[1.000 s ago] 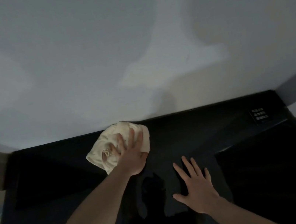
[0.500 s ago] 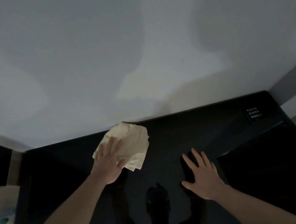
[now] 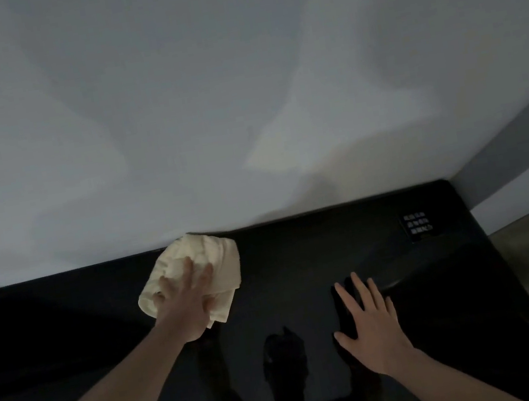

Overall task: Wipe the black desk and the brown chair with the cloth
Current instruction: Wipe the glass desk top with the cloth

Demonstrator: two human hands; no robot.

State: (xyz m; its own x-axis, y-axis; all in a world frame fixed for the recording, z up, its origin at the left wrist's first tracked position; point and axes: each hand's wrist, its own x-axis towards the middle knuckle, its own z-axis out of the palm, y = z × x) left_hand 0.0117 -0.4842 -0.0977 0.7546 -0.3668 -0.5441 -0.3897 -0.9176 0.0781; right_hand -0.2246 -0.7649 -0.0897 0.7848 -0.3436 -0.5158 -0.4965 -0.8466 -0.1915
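While your left hand (image 3: 188, 307) lies on the cream cloth (image 3: 198, 273), its fingers are spread and nearly straight, pressing the bunched fabric flat against the black desk (image 3: 301, 264) rather than curling round it. You have the cloth at the far edge of the desk, touching the pale wall (image 3: 240, 100) behind it, left of the desk's middle. Your right hand (image 3: 372, 329) rests palm down on the glossy top, well apart from the cloth, fingers straight and slightly fanned, holding nothing. You can see a dark reflection of head and arms in the surface between your forearms. Near the far right corner of the desk sits a small label with white characters (image 3: 417, 223), too small to read.
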